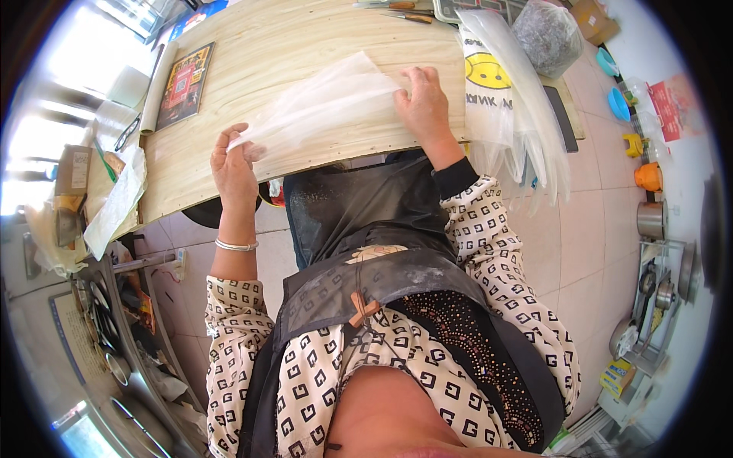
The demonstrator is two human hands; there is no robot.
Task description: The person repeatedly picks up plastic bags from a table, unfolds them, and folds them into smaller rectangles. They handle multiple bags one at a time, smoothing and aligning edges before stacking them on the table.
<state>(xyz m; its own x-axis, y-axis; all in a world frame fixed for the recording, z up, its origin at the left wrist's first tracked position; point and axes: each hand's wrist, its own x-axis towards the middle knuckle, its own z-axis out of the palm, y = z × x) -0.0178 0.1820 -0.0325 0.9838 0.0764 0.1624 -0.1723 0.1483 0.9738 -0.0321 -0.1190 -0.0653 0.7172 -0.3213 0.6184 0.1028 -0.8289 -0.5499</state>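
Note:
A thin, translucent white plastic bag or sheet point(329, 103) is stretched between my two hands above the pale wooden tabletop point(275, 40). Its left end is pinched by my left hand point(233, 169), near the table's front edge, with the thumb partly behind the film. My right hand point(424, 103) grips the opposite end with curled fingers; the exact pinch there is hard to see. One loose corner of the film points away from me. Just right of my right hand, a pile of clear plastic bags point(527, 97), one printed with a yellow smiling face, hangs over the table's side.
A dark printed board point(186, 86) and a rolled sheet point(159, 86) lie at the left. Wooden-handled tools point(409, 17) rest at the far edge. A stuffed plastic bag point(547, 37) stands at back right. Shelves with pans point(100, 326) are at lower left.

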